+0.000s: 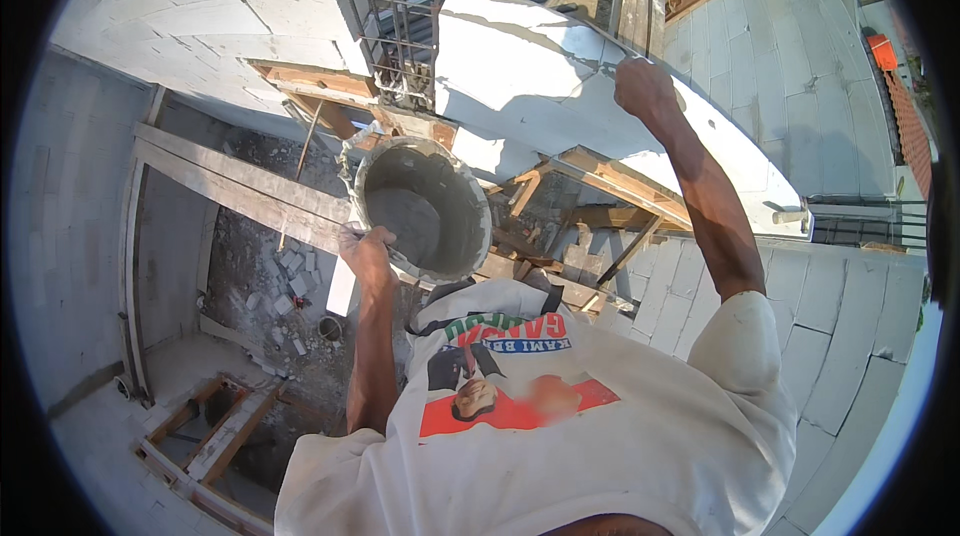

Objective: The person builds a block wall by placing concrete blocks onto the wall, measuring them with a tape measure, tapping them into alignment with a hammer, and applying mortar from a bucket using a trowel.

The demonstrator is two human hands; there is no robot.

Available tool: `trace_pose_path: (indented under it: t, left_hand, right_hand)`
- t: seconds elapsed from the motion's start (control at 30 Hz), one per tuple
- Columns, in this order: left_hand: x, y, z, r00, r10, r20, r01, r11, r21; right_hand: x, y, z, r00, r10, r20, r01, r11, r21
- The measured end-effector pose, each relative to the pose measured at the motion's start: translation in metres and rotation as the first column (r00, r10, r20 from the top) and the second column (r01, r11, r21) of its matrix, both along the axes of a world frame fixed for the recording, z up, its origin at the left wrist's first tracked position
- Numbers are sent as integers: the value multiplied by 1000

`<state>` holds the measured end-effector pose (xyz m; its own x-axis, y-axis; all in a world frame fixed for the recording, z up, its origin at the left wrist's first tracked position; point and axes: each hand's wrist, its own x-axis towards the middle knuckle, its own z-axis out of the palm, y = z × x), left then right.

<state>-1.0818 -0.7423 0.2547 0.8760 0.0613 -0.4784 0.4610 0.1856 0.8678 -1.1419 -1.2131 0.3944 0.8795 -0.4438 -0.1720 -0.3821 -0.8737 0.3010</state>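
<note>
A black bucket [470,226], its rim and walls caked with grey mortar, hangs or rests tilted in front of my chest. Wet-looking grey mortar [397,216] lies at its bottom. My left hand [367,256] is closed on the bucket's near left rim. My right arm reaches far forward and right, and my right hand [645,88] is a fist over the top edge of a white block wall [540,56]. Whatever that fist may hold is hidden. Patches of shadow and grey smears mark the wall's face.
A wooden plank [240,191] runs from the left toward the bucket. Upright rebar cage [400,16] stands ahead. Timber formwork [620,186] lies right of the bucket. Far below on the left are broken white blocks [295,281] and a wooden frame [215,436]. Grey block walls [830,336] rise right.
</note>
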Motion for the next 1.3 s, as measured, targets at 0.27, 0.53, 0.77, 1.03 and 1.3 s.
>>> trace_pose_path:
  t: [0.27,0.53,0.77,1.03,1.3]
  left_hand:
    - [9,-64,15,972,-210,108,199,975,100]
    - [-15,-134,57,853,-370,368,322,928,187]
    - [-37,-175,49,868,-299,396,299,952,64]
    - [-46,-179,59,933,-257,251,266,964,-3]
    - [-40,-155,16,995,-104,10,105,992,-72]
  right_hand:
    - [-111,105,-21,961,34,273,-151,896,419]
    - [-119,207,-124,945,295,-142,-244,924,296]
    - [-175,168,-98,978,196,66,-180,652,737]
    - [-193,128,-77,946,-267,-186,166,-95,981]
    - [-171,70,-33,862,-474,-180,28,-311,950]
